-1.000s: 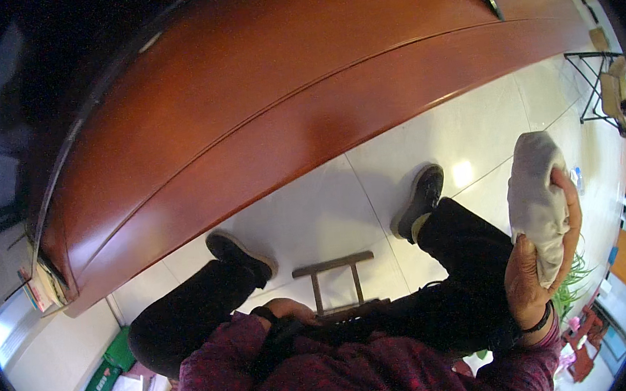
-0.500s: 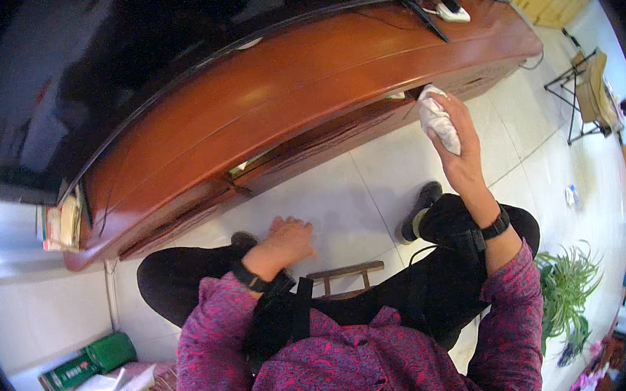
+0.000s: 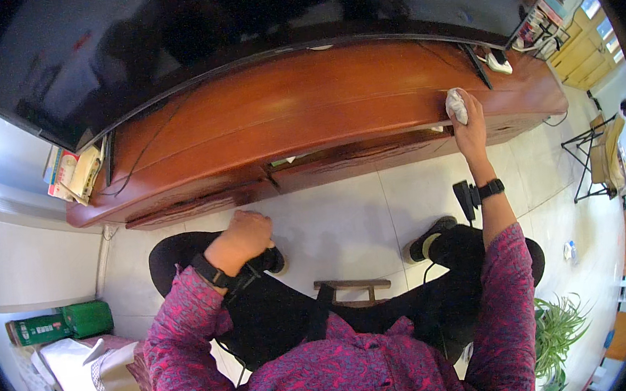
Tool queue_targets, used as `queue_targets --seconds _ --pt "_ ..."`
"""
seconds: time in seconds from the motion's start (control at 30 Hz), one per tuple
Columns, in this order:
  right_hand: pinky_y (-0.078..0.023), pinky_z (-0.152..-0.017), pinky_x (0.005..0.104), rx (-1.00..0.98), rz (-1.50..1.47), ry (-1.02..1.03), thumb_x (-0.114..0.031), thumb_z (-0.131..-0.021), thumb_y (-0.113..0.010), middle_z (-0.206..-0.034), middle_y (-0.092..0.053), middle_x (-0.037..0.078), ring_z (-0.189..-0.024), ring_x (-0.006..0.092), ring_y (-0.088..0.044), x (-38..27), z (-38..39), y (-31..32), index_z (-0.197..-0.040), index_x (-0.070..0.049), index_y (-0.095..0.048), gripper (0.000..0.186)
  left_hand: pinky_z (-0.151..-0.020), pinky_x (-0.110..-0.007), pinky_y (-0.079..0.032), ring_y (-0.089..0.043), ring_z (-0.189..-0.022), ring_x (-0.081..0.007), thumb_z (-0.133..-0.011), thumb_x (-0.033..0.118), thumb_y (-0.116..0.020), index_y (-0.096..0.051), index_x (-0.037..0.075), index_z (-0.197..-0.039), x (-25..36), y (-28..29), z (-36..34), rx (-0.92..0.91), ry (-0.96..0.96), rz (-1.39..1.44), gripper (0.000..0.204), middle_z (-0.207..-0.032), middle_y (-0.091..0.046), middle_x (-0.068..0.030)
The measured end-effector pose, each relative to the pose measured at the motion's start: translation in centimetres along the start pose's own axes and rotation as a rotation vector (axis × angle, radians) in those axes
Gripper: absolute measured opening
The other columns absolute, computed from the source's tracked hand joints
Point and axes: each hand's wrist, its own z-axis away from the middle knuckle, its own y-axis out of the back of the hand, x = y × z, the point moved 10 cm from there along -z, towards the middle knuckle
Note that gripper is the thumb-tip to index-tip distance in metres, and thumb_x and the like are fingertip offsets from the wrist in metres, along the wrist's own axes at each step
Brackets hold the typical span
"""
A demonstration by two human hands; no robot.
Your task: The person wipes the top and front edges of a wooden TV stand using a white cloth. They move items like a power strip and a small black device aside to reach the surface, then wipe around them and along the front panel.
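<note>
My right hand [image 3: 473, 131] grips a crumpled white cloth [image 3: 457, 107], which lies against the top of a long reddish-brown wooden TV cabinet [image 3: 303, 84], close to its front edge at the right. My fingers wrap the cloth from its right side. Above my left knee, in front of the cabinet, hovers my left hand [image 3: 244, 239]. Its fingers are curled into a loose fist, and no object shows in them. Both wrists carry black straps with small devices.
A large dark television [image 3: 253, 22] stands on the cabinet. Papers [image 3: 76, 171] sit at its left end, a white plug or adapter [image 3: 497, 65] at its right. Nearby are a low wooden stool [image 3: 351, 285], a green box [image 3: 86, 320], a potted plant [image 3: 559, 330] and a folding chair [image 3: 600, 155].
My right hand and the cloth have moved from the cabinet's front side onto its top edge. The left hand has drawn left and its fingers have curled. The view has shifted.
</note>
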Motion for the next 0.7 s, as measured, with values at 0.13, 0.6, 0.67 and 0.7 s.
queue_targets --seconds 0.13,0.6,0.67,0.7 --pt "-0.047 -0.103 0.0474 -0.061 0.055 0.099 0.003 -0.082 -0.066 -0.129 -0.063 0.019 -0.12 0.0403 -0.058 -5.4 -3.0 -5.5 -0.13 -0.01 -0.061 0.05 -0.092 -0.049 -0.048 -0.065 -0.108 -0.036 -0.088 0.036 -0.072 -0.063 0.003 -0.118 3.2 1.3 0.1 0.172 -0.168 0.081 0.045 -0.106 -0.07 -0.0169" --pt "-0.048 -0.104 0.0487 -0.19 0.077 0.322 0.001 -0.08 -0.066 -0.128 -0.061 0.018 -0.118 0.0412 -0.058 -14.1 -6.6 -14.7 -0.13 -0.013 -0.06 0.053 -0.092 -0.042 -0.045 -0.065 -0.1 -0.0292 -0.084 0.031 -0.075 -0.061 0.004 -0.125 4.2 2.9 3.9 0.322 -0.181 0.06 0.051 -0.101 -0.068 -0.0116" --pt "-0.049 -0.101 0.0494 -0.162 0.244 0.092 -0.003 -0.08 -0.068 -0.128 -0.059 0.021 -0.117 0.0436 -0.058 -8.6 -9.4 -14.7 -0.133 -0.012 -0.057 0.055 -0.092 -0.042 -0.045 -0.065 -0.1 -0.0288 -0.083 0.032 -0.076 -0.06 0.004 -0.126 4.4 2.6 3.9 0.292 -0.176 0.038 0.053 -0.101 -0.068 -0.0114" --pt "-0.05 -0.1 0.0497 -0.208 0.3 -0.133 -0.005 -0.08 -0.068 -0.129 -0.058 0.022 -0.117 0.0447 -0.057 -5.7 -9.9 -15.3 -0.134 -0.012 -0.056 0.055 -0.092 -0.042 -0.045 -0.065 -0.101 -0.0285 -0.083 0.032 -0.076 -0.06 0.004 -0.127 4.5 2.7 3.9 0.304 -0.176 0.025 0.055 -0.101 -0.068 -0.0113"
